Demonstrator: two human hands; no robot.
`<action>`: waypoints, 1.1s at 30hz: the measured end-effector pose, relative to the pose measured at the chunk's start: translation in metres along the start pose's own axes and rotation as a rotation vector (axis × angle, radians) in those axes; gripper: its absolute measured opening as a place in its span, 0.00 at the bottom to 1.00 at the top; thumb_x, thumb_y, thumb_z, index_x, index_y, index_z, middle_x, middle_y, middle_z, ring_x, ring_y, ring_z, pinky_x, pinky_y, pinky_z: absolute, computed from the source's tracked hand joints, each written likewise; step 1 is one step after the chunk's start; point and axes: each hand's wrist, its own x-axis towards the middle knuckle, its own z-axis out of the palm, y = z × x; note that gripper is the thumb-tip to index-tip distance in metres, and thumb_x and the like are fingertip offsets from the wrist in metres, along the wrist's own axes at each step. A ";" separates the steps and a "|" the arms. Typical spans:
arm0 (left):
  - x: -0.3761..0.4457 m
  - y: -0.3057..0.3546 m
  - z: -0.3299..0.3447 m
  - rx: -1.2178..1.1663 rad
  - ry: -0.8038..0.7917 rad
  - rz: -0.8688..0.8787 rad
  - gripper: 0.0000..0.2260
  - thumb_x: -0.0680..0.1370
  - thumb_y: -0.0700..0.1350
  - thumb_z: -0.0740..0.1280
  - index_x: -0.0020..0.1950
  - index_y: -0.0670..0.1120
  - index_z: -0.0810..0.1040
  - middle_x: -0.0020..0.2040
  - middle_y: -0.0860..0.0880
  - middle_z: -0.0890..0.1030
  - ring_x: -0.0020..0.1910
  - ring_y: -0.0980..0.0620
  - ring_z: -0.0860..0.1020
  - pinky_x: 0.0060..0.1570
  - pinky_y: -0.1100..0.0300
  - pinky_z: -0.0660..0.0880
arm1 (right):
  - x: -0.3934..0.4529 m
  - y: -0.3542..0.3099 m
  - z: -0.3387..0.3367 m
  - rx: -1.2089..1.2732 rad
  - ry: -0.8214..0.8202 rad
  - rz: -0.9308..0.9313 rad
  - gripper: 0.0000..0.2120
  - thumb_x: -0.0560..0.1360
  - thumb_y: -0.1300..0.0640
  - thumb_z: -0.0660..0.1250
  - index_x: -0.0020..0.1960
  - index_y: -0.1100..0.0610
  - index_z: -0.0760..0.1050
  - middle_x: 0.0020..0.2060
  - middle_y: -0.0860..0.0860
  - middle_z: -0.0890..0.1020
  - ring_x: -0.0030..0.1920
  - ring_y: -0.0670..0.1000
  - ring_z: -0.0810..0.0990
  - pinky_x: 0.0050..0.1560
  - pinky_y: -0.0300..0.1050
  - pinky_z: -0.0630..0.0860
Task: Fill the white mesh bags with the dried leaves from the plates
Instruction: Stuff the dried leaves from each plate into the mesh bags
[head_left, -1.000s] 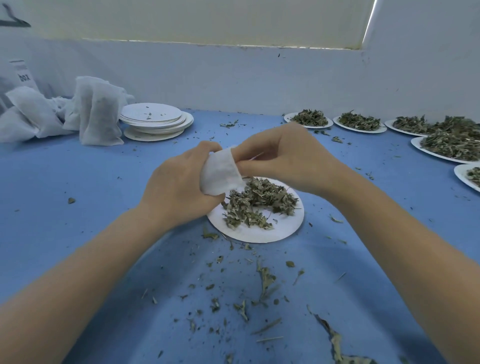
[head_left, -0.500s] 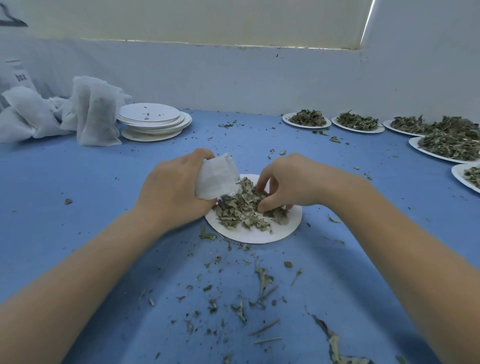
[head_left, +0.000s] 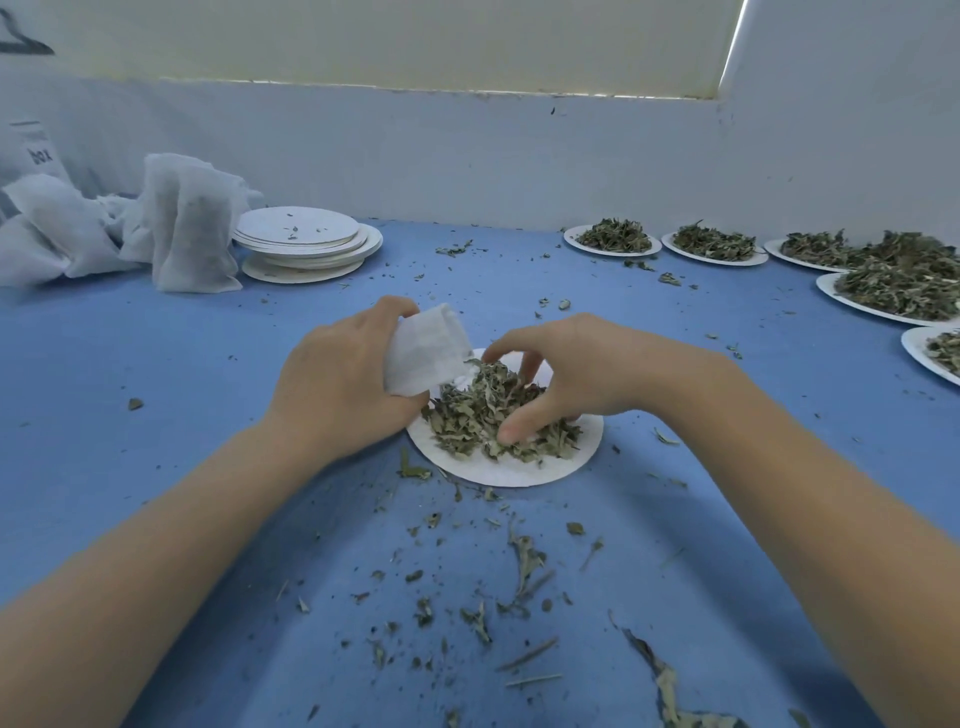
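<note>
A white paper plate (head_left: 540, 470) lies in the middle of the blue table with a heap of dried leaves (head_left: 483, 410) on it. My left hand (head_left: 337, 384) holds a small white mesh bag (head_left: 423, 348) at the plate's left edge, its mouth turned toward the heap. My right hand (head_left: 576, 371) is curled over the right side of the heap, with fingers and thumb closed around a clump of leaves. The bag's inside is hidden.
Filled mesh bags (head_left: 182, 228) lie at the back left beside a stack of empty plates (head_left: 304, 244). Several plates of leaves (head_left: 613, 239) line the back right and right edge. Leaf crumbs (head_left: 524, 561) litter the table near me.
My right hand left the bag's mouth, dropped onto the plate and closed on the leaves. My left hand lowered the bag slightly toward the heap.
</note>
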 end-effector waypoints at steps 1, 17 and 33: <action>0.000 0.000 0.000 -0.001 0.002 -0.004 0.23 0.67 0.50 0.73 0.59 0.49 0.71 0.48 0.48 0.79 0.46 0.41 0.76 0.40 0.58 0.62 | 0.002 -0.001 0.003 -0.039 -0.002 -0.013 0.31 0.66 0.39 0.73 0.66 0.42 0.69 0.53 0.45 0.76 0.38 0.42 0.74 0.37 0.37 0.67; 0.000 0.002 -0.002 0.032 -0.013 0.013 0.22 0.68 0.50 0.72 0.59 0.47 0.71 0.47 0.47 0.79 0.45 0.42 0.75 0.39 0.59 0.59 | -0.017 -0.002 -0.026 0.213 0.428 -0.104 0.07 0.71 0.55 0.73 0.49 0.47 0.82 0.32 0.37 0.77 0.37 0.40 0.78 0.40 0.25 0.71; 0.000 0.015 -0.003 -0.099 0.031 0.015 0.25 0.64 0.54 0.69 0.59 0.46 0.74 0.48 0.47 0.80 0.45 0.44 0.76 0.39 0.59 0.63 | -0.007 -0.028 0.003 0.564 0.326 -0.242 0.11 0.71 0.59 0.72 0.52 0.50 0.78 0.44 0.42 0.84 0.42 0.35 0.81 0.46 0.30 0.75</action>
